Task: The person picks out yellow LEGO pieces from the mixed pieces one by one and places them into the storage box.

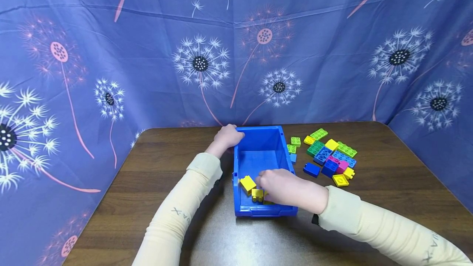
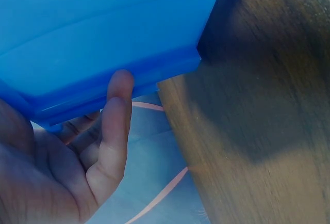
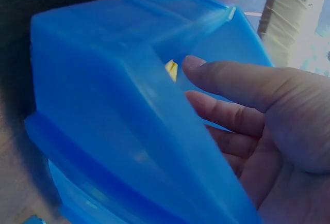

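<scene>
**Both hands at blue bin, R hand over yellow bricks**

Blue plastic bin [image 1: 258, 155] mid-table, long axis running away from the person. L hand [image 1: 228, 136] on bin's far-left corner, thumb [image 2: 116, 115] pressed along the rim, other fingers curled under the lip; steadying grip. R hand [image 1: 286, 188] reaching over bin's near-right rim into the near end, fingers [image 3: 227, 79] loosely extended, slightly apart, nothing seen clamped from wrist cam; from head cam fingertips hidden behind hand, so contact w/ bricks can't be told. Yellow bricks [image 1: 252, 188] inside bin at near-left end, just left of R fingertips: R hand clearly the nearer. Loose pile of bricks [image 1: 330, 157] (green, yellow, blue, pink) on wooden table [image 1: 388, 167] just right of bin, near its far half. Blue dandelion-print cloth [image 1: 199, 60] behind bin & round both sides.
</scene>
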Tool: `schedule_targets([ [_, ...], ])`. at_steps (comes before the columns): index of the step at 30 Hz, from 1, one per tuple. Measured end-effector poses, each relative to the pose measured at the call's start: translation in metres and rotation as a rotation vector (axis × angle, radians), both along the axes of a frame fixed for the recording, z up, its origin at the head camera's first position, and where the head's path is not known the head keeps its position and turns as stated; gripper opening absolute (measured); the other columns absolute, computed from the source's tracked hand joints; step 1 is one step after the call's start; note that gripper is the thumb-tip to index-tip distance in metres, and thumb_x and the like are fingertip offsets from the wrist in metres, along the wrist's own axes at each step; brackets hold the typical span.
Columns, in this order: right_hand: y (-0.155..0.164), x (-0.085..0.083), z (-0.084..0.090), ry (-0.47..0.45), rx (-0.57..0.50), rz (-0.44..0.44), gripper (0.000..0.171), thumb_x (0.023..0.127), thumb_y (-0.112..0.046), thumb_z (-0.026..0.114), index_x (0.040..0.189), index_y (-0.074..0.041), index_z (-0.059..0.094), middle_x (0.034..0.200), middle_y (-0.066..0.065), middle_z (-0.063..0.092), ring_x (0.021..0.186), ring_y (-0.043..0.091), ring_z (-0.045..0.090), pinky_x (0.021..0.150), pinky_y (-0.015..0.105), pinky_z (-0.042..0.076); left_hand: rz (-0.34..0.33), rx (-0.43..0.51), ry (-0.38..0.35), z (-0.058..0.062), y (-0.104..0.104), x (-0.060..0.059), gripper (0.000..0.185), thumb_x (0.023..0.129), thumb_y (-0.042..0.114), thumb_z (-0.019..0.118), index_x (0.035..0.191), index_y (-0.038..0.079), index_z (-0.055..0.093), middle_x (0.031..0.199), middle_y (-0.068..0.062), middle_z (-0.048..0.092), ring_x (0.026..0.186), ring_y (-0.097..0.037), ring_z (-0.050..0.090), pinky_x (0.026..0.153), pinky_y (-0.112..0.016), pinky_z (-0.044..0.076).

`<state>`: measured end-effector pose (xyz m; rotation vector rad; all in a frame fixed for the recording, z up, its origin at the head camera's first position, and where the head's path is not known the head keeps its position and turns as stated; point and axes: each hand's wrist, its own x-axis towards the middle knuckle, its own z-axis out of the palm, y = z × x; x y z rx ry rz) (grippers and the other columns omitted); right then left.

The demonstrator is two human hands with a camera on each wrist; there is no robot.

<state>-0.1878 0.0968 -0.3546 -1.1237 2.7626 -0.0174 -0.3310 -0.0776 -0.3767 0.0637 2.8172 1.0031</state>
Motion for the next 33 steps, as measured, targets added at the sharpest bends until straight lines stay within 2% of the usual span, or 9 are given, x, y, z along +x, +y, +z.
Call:
schedule_targets([
  [4, 0.002, 0.000, 0.007, -0.004, -0.033, -0.011, 0.033, 0.074, -0.025, 0.080, 0.104, -0.013, 0.071, 0.091, 0.001, 0.068, 0.079, 0.013, 0.066, 0.067, 0.027, 0.058, -0.003, -0.002, 0.001, 0.000, 0.000, 0.000, 0.039, 0.093, 0.035, 0.052, 0.118, 0.005, 0.054, 0.100, -0.014, 0.062, 0.077, -0.034, 0.069, 0.063, -0.041, 0.058],
  [11, 0.006, -0.001, 0.021, 0.025, -0.082, 0.003, 0.026, 0.076, -0.025, 0.079, 0.098, -0.014, 0.070, 0.092, 0.003, 0.068, 0.077, 0.012, 0.065, 0.064, 0.024, 0.056, -0.004, -0.009, 0.000, 0.001, 0.000, 0.000, 0.041, 0.093, 0.036, 0.052, 0.121, 0.005, 0.054, 0.101, -0.015, 0.062, 0.077, -0.033, 0.069, 0.063, -0.041, 0.058],
  [15, 0.009, -0.001, 0.028, 0.057, -0.101, 0.004, 0.026, 0.075, -0.026, 0.079, 0.097, -0.016, 0.069, 0.091, 0.000, 0.066, 0.078, 0.012, 0.065, 0.064, 0.025, 0.057, -0.005, -0.008, 0.001, 0.001, 0.000, 0.000, 0.038, 0.093, 0.035, 0.052, 0.117, 0.005, 0.055, 0.094, -0.014, 0.062, 0.075, -0.033, 0.069, 0.063, -0.041, 0.058],
  [27, 0.020, -0.005, 0.047, 0.103, -0.167, -0.026, 0.027, 0.075, -0.024, 0.079, 0.098, -0.015, 0.068, 0.093, 0.000, 0.066, 0.081, 0.014, 0.065, 0.063, 0.024, 0.056, 0.000, -0.032, -0.015, 0.004, 0.002, -0.001, 0.036, 0.094, 0.034, 0.052, 0.114, 0.004, 0.056, 0.087, -0.014, 0.060, 0.073, -0.033, 0.069, 0.063, -0.042, 0.058],
  [33, 0.028, -0.010, 0.053, 0.169, -0.212, -0.044, 0.029, 0.075, -0.020, 0.079, 0.101, -0.012, 0.068, 0.097, 0.005, 0.066, 0.086, 0.019, 0.067, 0.068, 0.029, 0.058, 0.002, -0.030, -0.004, 0.004, 0.001, 0.001, 0.035, 0.093, 0.034, 0.051, 0.113, 0.005, 0.056, 0.083, -0.013, 0.059, 0.070, -0.031, 0.069, 0.062, -0.040, 0.058],
])
